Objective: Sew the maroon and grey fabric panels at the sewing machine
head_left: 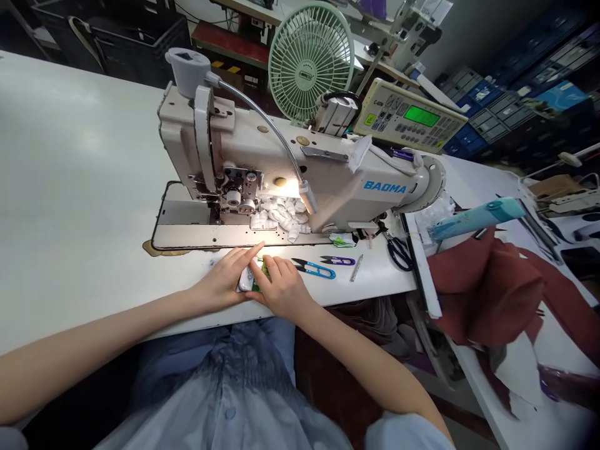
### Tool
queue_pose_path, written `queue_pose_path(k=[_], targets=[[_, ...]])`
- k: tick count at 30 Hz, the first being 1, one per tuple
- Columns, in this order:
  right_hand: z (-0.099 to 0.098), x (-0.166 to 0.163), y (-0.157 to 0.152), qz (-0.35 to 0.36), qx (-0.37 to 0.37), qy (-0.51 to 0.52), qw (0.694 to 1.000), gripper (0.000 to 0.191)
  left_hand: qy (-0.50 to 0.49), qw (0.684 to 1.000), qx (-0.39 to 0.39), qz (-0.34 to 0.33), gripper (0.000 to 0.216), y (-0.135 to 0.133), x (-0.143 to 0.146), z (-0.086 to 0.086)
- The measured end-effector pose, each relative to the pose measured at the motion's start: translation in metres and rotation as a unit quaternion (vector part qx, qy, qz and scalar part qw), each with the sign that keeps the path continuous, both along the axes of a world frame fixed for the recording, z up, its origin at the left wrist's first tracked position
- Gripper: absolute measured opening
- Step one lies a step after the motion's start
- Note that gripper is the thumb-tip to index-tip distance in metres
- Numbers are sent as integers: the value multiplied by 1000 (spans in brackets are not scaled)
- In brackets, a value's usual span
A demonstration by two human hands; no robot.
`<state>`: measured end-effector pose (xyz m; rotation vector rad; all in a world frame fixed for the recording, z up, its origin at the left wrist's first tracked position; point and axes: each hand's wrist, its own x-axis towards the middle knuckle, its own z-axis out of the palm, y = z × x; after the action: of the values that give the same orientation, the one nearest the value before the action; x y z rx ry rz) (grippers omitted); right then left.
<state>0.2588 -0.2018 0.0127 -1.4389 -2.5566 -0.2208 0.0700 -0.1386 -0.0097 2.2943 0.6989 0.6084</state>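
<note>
At the front of the white table, just below the sewing machine's bed (pixel 234 237), my two hands meet around a small white-and-green item (pixel 246 279). My left hand (pixel 224 278) closes on its left side. The fingers of my right hand (pixel 284 290) curl over its right side, where some green shows between them. Much of the item is covered, and its exact kind is unclear. Right of my right hand lie blue thread snips (pixel 319 270), purple thread snips (pixel 338 260) and a thin clear stick (pixel 356 269).
A lit gooseneck lamp (pixel 307 197) shines on a heap of white fabric pieces (pixel 284 215) on the machine bed. Black-handled scissors (pixel 399 253) lie further right. Behind stand a green fan (pixel 309 59) and a control panel (pixel 407 115). Reddish-brown material (pixel 487 287) lies at right.
</note>
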Motion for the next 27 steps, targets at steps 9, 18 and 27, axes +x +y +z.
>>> queue_pose_path(k=[9,18,27], targets=[[21,28,7,-101,-54,77,990,52,7,999,-31,32,119,-2,-1,-1],[-1,115,-15,-349,25,209,913,47,0,1000,-29,-7,106,-4,-1,5],[31,21,-7,-112,-41,35,992,26,5,999,-31,0,104,-3,-1,0]])
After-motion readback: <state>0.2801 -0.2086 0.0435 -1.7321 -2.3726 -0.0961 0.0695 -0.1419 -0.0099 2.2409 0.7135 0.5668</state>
